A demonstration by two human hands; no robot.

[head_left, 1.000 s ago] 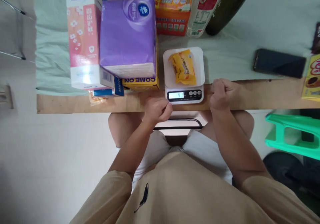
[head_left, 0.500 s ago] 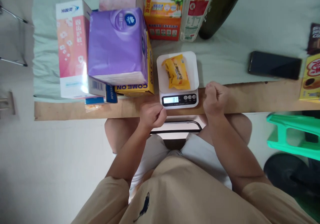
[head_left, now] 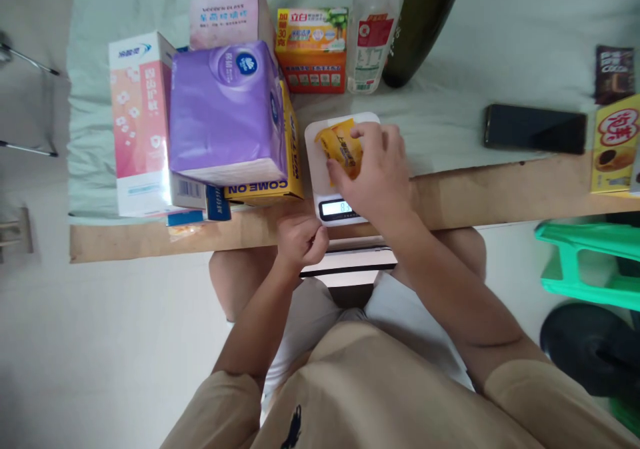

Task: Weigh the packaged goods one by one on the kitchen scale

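Note:
A small white kitchen scale stands at the table's front edge, its lit display partly hidden by my wrist. On its platform lies a yellow snack packet. My right hand reaches over the scale with its fingers closed around that packet. My left hand rests as a loose fist on the wooden table edge, just left of the scale's display, holding nothing that I can see.
Left of the scale are a purple tissue pack, a pink-and-white box and a yellow box. Behind stand an orange box, a clear bottle and a dark bottle. A black phone lies right; a green stool stands below.
My right hand has left the table edge beside the scale and moved up and left onto the yellow packet, closing on it. My left hand stayed put. The view tilted slightly.

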